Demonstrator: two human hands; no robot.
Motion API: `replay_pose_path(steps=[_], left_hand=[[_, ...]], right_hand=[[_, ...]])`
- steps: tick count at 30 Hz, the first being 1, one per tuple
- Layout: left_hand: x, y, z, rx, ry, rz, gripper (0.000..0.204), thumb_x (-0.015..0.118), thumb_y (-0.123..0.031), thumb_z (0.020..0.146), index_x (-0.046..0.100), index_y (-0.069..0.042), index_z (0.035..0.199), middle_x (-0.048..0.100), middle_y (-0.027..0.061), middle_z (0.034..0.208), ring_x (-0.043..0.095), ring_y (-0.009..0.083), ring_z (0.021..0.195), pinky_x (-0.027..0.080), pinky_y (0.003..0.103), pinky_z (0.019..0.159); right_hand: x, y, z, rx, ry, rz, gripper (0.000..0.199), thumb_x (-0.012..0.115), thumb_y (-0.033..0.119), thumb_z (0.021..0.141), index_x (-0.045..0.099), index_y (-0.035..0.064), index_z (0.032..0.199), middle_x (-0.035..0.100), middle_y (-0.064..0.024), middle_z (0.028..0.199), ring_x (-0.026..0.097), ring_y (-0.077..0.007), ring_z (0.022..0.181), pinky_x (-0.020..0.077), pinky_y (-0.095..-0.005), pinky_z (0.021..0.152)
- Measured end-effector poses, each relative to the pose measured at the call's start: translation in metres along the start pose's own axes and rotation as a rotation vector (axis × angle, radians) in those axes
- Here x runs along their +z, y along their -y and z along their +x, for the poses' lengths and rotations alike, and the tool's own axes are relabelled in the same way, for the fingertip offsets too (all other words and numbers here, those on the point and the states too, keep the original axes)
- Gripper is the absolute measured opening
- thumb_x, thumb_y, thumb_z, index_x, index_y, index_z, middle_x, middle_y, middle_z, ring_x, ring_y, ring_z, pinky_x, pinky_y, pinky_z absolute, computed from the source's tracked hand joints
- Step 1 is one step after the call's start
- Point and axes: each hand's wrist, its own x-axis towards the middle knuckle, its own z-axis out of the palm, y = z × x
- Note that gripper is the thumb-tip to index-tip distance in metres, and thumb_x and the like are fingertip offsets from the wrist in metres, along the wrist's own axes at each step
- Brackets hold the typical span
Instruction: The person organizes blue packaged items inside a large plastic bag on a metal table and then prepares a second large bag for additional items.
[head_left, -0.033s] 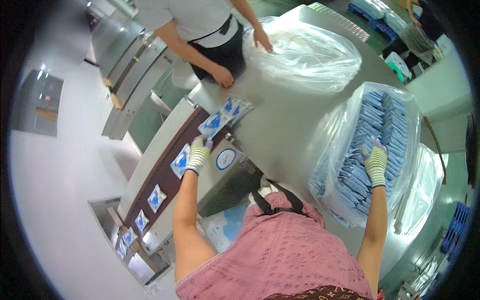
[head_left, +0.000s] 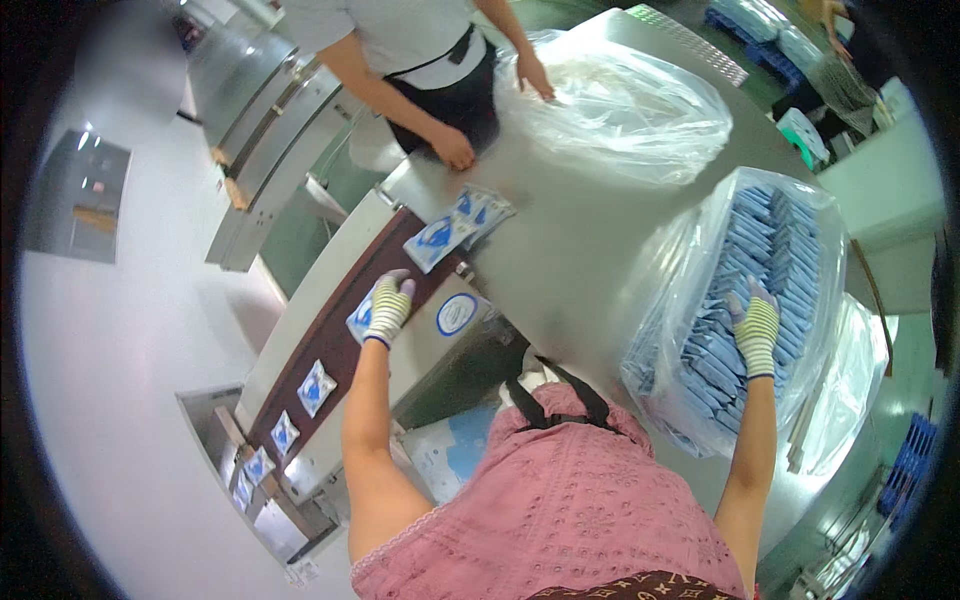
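My left hand, in a striped glove, lies over a blue-and-white packet on the dark red conveyor belt. Its fingers look stretched out and hide much of that packet. My right hand, gloved the same way, rests on rows of blue packets inside a clear plastic bag. The thumb and fingers there are apart. At the belt's far end, a few packets lie partly overlapping at the edge of the metal table.
More packets lie spaced along the belt toward the lower left. Across the table stands a co-worker, one hand near another clear plastic bag. To the right of my packed bag lies loose clear plastic.
My left hand has shifted slightly left, so it covers more of the packet on the belt. My right hand stays on the bagged packets. The whole view has shifted a little.
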Motion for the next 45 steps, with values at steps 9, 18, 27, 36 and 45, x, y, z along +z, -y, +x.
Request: replay_pose_path(steps=[9, 18, 27, 36, 45], left_hand=[[-0.02, 0.027, 0.031, -0.011, 0.159, 0.3, 0.055, 0.07, -0.02, 0.075, 0.055, -0.008, 0.127, 0.057, 0.0151, 0.126, 0.05, 0.0329, 0.121, 0.04, 0.041, 0.104], [0.025, -0.009, 0.134, 0.048, 0.302, 0.164, 0.063, 0.077, -0.025, 0.072, 0.054, -0.008, 0.128, 0.055, 0.0186, 0.125, 0.051, 0.0354, 0.118, 0.04, 0.042, 0.104], [0.072, -0.037, 0.224, -0.153, 0.793, 0.017, 0.091, 0.084, -0.042, 0.064, 0.045, -0.001, 0.135, 0.053, 0.0175, 0.133, 0.05, 0.03, 0.12, 0.04, 0.036, 0.102], [0.146, -0.181, 0.112, 0.509, 0.615, 0.479, 0.075, 0.073, -0.051, 0.069, 0.051, -0.008, 0.127, 0.048, 0.0249, 0.129, 0.048, 0.0398, 0.117, 0.036, 0.047, 0.104], [0.201, -0.172, 0.01, 0.896, 0.385, 0.362, 0.096, 0.076, -0.04, 0.062, 0.033, 0.002, 0.136, 0.043, 0.0209, 0.123, 0.045, 0.0369, 0.114, 0.032, 0.054, 0.103]], right_hand=[[0.001, -0.007, 0.008, -0.027, 0.018, -0.031, 0.058, 0.054, 0.047, 0.091, 0.052, 0.0047, 0.129, 0.06, -0.0218, 0.117, 0.055, -0.0384, 0.109, 0.0381, -0.046, 0.1], [0.001, -0.008, 0.005, -0.011, 0.035, -0.031, 0.06, 0.053, 0.049, 0.09, 0.049, 0.0058, 0.131, 0.058, -0.0201, 0.119, 0.052, -0.0367, 0.112, 0.0355, -0.0487, 0.103], [-0.005, -0.001, 0.003, 0.0, 0.039, 0.007, 0.059, 0.054, 0.048, 0.089, 0.05, 0.0059, 0.131, 0.058, -0.0195, 0.118, 0.052, -0.0369, 0.111, 0.0352, -0.0493, 0.102], [-0.01, 0.001, 0.0, 0.04, 0.042, -0.001, 0.061, 0.058, 0.048, 0.087, 0.05, 0.0063, 0.131, 0.058, -0.0191, 0.119, 0.052, -0.0357, 0.113, 0.0345, -0.0483, 0.103], [-0.016, 0.011, 0.007, 0.029, 0.018, 0.024, 0.064, 0.06, 0.053, 0.084, 0.052, 0.0067, 0.127, 0.059, -0.0158, 0.116, 0.054, -0.0329, 0.111, 0.036, -0.0501, 0.102]])
